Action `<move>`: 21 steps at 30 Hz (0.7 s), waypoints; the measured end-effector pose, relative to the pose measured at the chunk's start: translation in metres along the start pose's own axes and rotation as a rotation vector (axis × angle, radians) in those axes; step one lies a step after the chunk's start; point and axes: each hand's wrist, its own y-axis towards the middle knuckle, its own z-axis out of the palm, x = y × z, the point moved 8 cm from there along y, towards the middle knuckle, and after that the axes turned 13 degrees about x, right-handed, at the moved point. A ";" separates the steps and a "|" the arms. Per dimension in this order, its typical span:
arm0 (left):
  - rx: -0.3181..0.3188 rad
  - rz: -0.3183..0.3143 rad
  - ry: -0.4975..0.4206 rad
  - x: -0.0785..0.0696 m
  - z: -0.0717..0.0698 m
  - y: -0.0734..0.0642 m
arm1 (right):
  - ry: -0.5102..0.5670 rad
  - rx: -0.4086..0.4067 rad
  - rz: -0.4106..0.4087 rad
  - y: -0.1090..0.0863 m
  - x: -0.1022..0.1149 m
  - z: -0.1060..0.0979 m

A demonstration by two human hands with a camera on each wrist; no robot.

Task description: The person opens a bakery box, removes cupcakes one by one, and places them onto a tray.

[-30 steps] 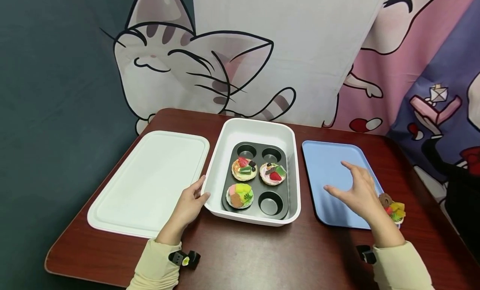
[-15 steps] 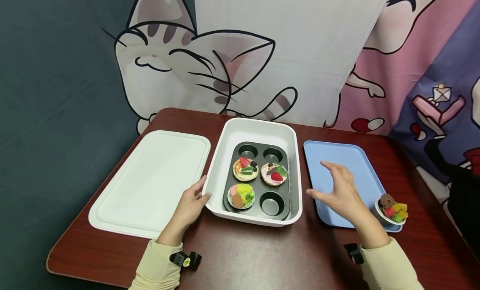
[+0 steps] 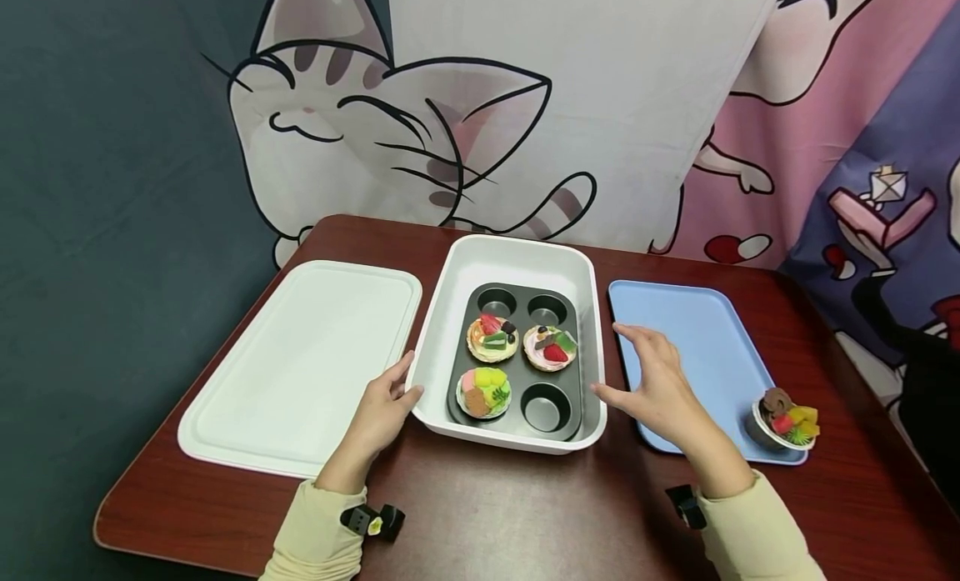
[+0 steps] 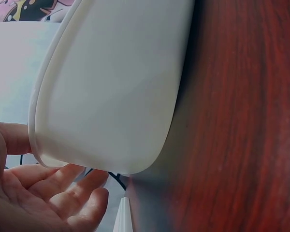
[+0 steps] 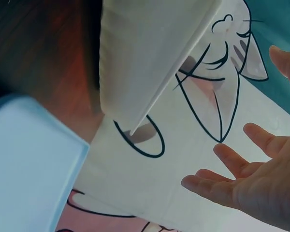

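The right hand [image 3: 660, 389] has moved in from farther right to beside the white bin [image 3: 513, 262], fingers spread wide and holding nothing; this seems to leave both hands flanking the bin. The left hand [image 3: 382, 410] grips the bin's near-left corner. Inside the bin is a muffin pan [image 3: 521, 376] with three tarts [image 3: 483, 392]; right of it, a dessert cup [image 3: 783, 423]. The head view puts the right thumb seemingly at the rim; the right wrist view shows a gap.
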 end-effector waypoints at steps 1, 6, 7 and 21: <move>-0.001 0.000 0.000 0.000 0.000 0.000 | 0.002 0.004 -0.002 0.001 0.001 0.001; -0.005 -0.012 0.012 0.001 -0.001 0.000 | 0.005 0.021 -0.019 0.004 0.007 0.008; -0.005 -0.013 0.015 0.001 -0.001 0.000 | 0.009 0.025 -0.022 0.005 0.008 0.009; -0.019 -0.011 0.012 0.001 -0.001 0.000 | 0.071 0.088 -0.036 0.012 0.023 0.032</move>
